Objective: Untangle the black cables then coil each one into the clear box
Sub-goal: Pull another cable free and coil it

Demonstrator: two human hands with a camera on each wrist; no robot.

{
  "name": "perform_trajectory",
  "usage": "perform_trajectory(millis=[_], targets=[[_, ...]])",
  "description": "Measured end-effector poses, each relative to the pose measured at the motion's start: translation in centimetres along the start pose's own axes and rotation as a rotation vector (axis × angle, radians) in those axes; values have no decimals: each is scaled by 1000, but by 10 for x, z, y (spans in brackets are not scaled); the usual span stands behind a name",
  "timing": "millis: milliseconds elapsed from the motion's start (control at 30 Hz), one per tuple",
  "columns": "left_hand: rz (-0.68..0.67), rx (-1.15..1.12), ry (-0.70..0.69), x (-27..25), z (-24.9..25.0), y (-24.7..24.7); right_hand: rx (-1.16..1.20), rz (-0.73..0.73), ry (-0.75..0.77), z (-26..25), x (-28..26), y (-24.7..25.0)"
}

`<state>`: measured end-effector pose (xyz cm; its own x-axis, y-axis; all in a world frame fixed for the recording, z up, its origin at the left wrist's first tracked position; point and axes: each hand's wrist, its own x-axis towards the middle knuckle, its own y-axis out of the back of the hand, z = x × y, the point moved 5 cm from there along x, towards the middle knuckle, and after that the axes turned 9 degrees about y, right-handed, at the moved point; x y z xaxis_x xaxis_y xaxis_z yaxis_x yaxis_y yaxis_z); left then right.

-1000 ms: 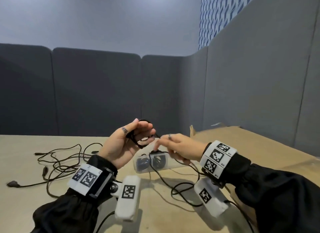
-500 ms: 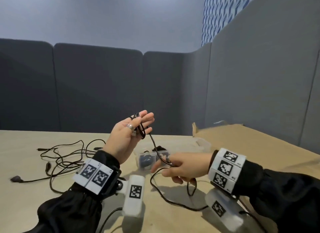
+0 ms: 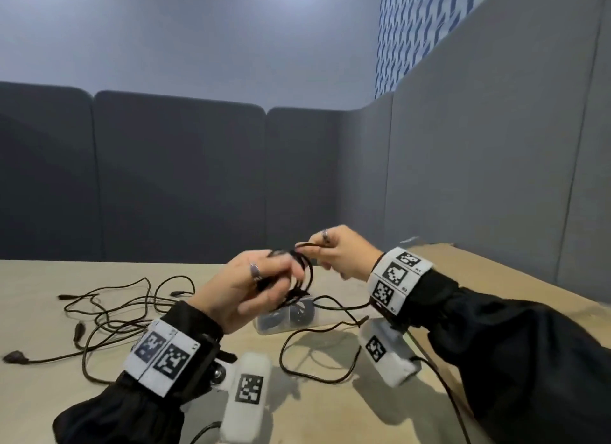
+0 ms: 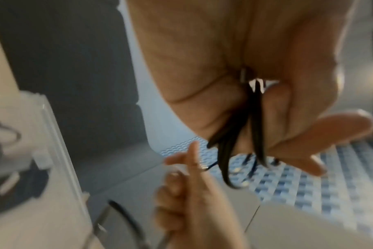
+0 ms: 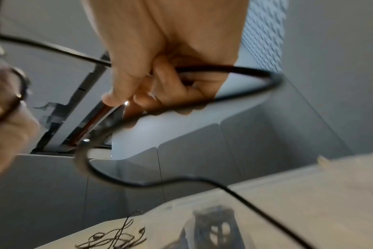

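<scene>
Since half a second ago the right hand [image 3: 344,255] rose from the table, pinching the cable [image 3: 305,271] to lay another loop on the coil gripped by the left hand [image 3: 244,288], above the clear box [image 3: 317,318], so coiling continues.

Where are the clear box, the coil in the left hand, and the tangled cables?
clear box [image 3: 325,323]: head view, front wall.
coil [image 3: 305,275]: head view, right-side loops.
tangled cables [image 3: 109,311]: head view, middle of pile.
</scene>
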<state>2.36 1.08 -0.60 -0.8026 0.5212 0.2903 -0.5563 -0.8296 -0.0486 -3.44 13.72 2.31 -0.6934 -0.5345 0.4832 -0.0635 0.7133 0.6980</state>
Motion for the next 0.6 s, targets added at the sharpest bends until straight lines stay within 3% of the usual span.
perform_trajectory(millis=[100, 200, 333, 467, 600], targets=[[160, -476, -178, 0, 13, 23, -3, -239, -25, -1, -13, -37], [350, -623, -294, 1, 16, 40, -38, -383, -10, -9, -27, -61], [596, -486, -360, 0, 14, 45, 191, -354, -40, -26, -36, -62], [667, -296, -380, -2, 17, 42, 237, -402, -73, -28, -43, -51], [777, 155, -419, -7, 17, 44, 419, -320, -199, -22, -42, -24]])
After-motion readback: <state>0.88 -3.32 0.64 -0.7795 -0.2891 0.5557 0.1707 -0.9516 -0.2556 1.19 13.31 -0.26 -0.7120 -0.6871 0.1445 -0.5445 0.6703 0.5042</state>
